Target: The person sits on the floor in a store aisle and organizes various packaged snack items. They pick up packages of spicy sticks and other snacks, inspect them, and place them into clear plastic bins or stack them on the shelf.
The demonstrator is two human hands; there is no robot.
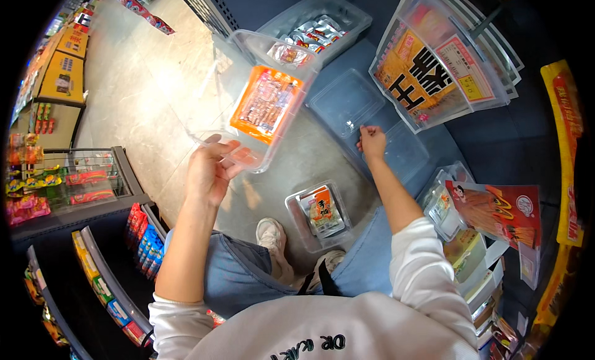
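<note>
Tilted over the floor, a clear plastic bin [304, 97] with orange-edged snack packets [267, 104] inside is gripped at its near end by my left hand [211, 167]. My right hand [372, 143], its fingers curled together, is over the dark shelf at the near edge of clear plastic lids or trays [348, 102]; whether it touches them I cannot tell. On the floor before my shoes stands another clear bin [292, 204] holding a packaged snack [321, 211].
A clear bin [355, 23] of silver packets stands at the shelf's far end. Bagged snacks in a clear holder [413, 78] overhang the shelf at right. A red snack packet [499, 211] juts out near my right arm. Candy racks [100, 202] line the left.
</note>
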